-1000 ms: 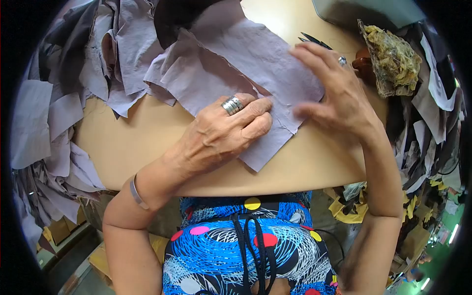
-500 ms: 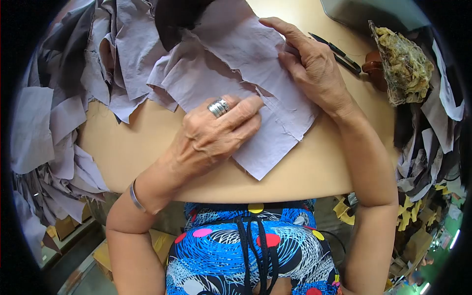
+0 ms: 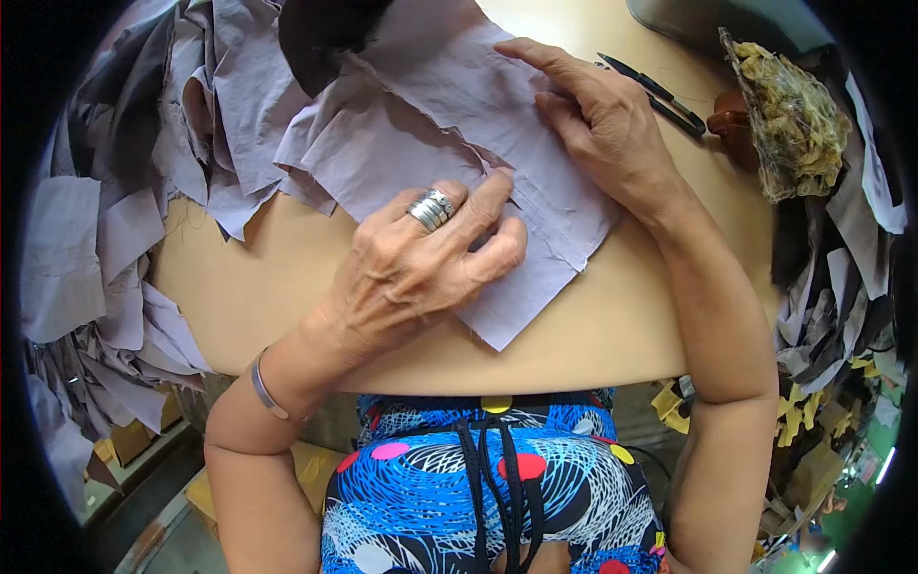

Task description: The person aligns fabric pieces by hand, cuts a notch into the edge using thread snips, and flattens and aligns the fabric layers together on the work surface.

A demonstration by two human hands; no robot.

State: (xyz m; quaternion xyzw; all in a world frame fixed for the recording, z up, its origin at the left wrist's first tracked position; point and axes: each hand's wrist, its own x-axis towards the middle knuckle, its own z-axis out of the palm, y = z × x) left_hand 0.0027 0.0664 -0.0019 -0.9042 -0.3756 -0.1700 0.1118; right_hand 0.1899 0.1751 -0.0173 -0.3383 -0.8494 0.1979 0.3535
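A pale mauve piece of cloth (image 3: 535, 187) lies across the table in front of me, with a frayed seam running diagonally through its middle. My left hand (image 3: 430, 249), wearing wide silver rings, is curled over that seam. Its index fingertip presses at the raised seam edge in a pinch; the thumb is hidden beneath the hand. On the cloth's right side my right hand (image 3: 602, 124) lies open, index finger stretched out and thumb apart, resting on the fabric.
Piles of mauve and grey cloth (image 3: 244, 105) hang over the table's left side. A dark rounded object (image 3: 325, 38) overlaps the cloth at the top. To the right are a black pen (image 3: 655, 91), a brown pot (image 3: 734, 129) and a tangled yellowish fibre clump (image 3: 794, 120).
My left hand's index finger has moved slightly up along the seam, and its other fingers have spread away from it. The cloth has shifted slightly left; my right hand stays on it.
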